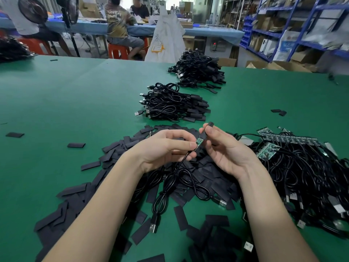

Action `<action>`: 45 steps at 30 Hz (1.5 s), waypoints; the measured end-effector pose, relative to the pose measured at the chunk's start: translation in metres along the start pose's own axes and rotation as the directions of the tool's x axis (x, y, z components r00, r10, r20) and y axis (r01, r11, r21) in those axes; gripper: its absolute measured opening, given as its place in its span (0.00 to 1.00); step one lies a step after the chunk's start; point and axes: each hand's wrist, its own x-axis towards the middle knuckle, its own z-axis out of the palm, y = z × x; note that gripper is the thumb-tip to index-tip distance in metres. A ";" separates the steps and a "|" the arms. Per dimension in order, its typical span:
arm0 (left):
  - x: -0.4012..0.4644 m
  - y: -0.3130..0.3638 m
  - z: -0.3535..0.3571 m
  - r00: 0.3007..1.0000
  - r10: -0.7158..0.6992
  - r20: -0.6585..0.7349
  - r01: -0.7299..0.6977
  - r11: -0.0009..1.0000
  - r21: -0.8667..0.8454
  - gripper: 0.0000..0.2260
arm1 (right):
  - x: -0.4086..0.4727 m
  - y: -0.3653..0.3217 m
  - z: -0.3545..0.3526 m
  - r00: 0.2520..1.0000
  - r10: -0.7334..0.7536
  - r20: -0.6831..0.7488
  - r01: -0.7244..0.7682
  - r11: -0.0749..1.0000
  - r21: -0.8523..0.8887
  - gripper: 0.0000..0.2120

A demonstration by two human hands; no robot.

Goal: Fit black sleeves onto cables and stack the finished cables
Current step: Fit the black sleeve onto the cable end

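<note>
My left hand (166, 148) pinches a black cable (170, 178) just below its small green circuit board (198, 141). My right hand (224, 146) pinches a black sleeve (207, 129) whose lower end sits over the board's top. The cable hangs down in loops, its USB plug (154, 228) lying on the green table (66, 95). Loose flat black sleeves (120, 146) are spread under and around both hands. Bare cables with green boards (294, 167) are heaped at the right. Two stacks of sleeved cables lie beyond, one near (173, 104) and one farther (198, 72).
Stray sleeves (14, 134) lie at the left and at the far right (278, 111). Another black cable heap (11, 50) is at the far left edge. Seated people (120, 27), red stools, a white bag (166, 38) and blue shelving (294, 31) stand beyond the table.
</note>
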 end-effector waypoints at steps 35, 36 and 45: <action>0.005 0.000 0.016 0.888 0.408 -0.210 -0.287 0.851 0.441 0.06 | 0.003 -0.005 -0.002 0.974 -0.175 -0.144 0.181 0.983 0.028 0.03; 0.006 -0.001 0.017 0.878 0.426 -0.220 -0.294 0.841 0.453 0.06 | 0.004 -0.004 -0.001 0.974 -0.174 -0.147 0.182 0.983 0.036 0.03; 0.009 -0.005 0.022 0.818 0.480 -0.316 -0.318 0.836 0.447 0.06 | 0.008 0.002 0.003 0.975 -0.173 -0.141 0.180 0.983 0.039 0.03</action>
